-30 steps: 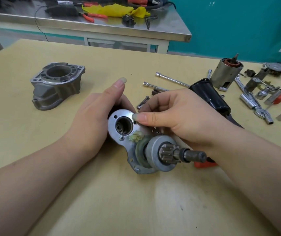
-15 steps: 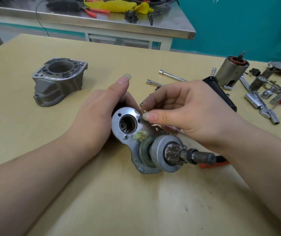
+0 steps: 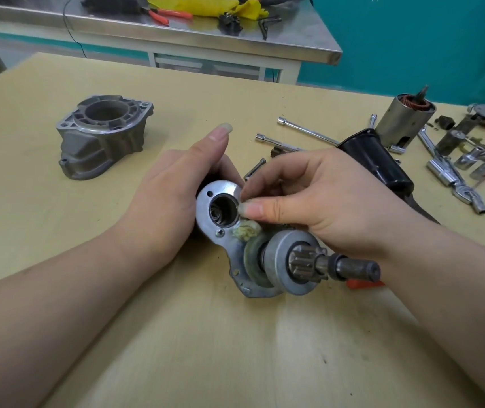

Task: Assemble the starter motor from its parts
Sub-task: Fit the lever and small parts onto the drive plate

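Grey nose housing [image 3: 104,136] standing alone far left on wooden table [image 3: 235,348], left hand [image 3: 170,195] gripping starter assembly [image 3: 253,245] at centre, right hand [image 3: 317,201] pinching at its bore rim, armature [image 3: 406,122] and sockets [image 3: 453,178] well apart, right.

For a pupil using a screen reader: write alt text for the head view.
Two hands work on a starter motor sub-assembly on a wooden table: the left hand holds it, the right hand pinches at its round opening. A grey housing sits left.
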### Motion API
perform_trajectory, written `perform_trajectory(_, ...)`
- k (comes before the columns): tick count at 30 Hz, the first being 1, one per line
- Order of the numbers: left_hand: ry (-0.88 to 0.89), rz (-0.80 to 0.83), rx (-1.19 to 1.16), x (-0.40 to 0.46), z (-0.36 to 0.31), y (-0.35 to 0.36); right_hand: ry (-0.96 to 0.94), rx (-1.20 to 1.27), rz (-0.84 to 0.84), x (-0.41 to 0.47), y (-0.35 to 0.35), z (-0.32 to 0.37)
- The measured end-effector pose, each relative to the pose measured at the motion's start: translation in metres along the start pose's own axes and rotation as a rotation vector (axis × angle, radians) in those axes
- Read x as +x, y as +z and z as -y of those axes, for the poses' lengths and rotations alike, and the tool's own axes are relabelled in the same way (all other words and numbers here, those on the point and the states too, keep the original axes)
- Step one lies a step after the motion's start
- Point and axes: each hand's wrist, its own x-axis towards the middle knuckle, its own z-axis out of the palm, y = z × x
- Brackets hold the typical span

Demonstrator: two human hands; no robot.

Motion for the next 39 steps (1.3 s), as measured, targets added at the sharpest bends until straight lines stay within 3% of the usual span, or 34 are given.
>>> perform_trajectory(7,0.152,0.069,0.091,-0.003,-0.003,-0.002,0.212,0.237,0.047,0.001,0.0,0.006)
perform_trajectory(16,-0.042,0.059,-0.011,0.004,0.003,-0.004,0.197,0.183,0.0,-0.006,0.007,0.007)
perform_trajectory(26,0.004,-0.047,-0.05,0.001,0.003,0.003,0.238,0.306,-0.037,-0.009,0.018,-0.001)
perform_trajectory(35,0.044,-0.085,-0.138,-0.002,-0.002,0.003,0.187,0.149,-0.091,-0.016,0.018,0.007)
perform_trajectory(39,0.035,-0.133,-0.227,-0.001,-0.005,0.003,0.232,0.179,-0.037,-0.016,0.021,0.011)
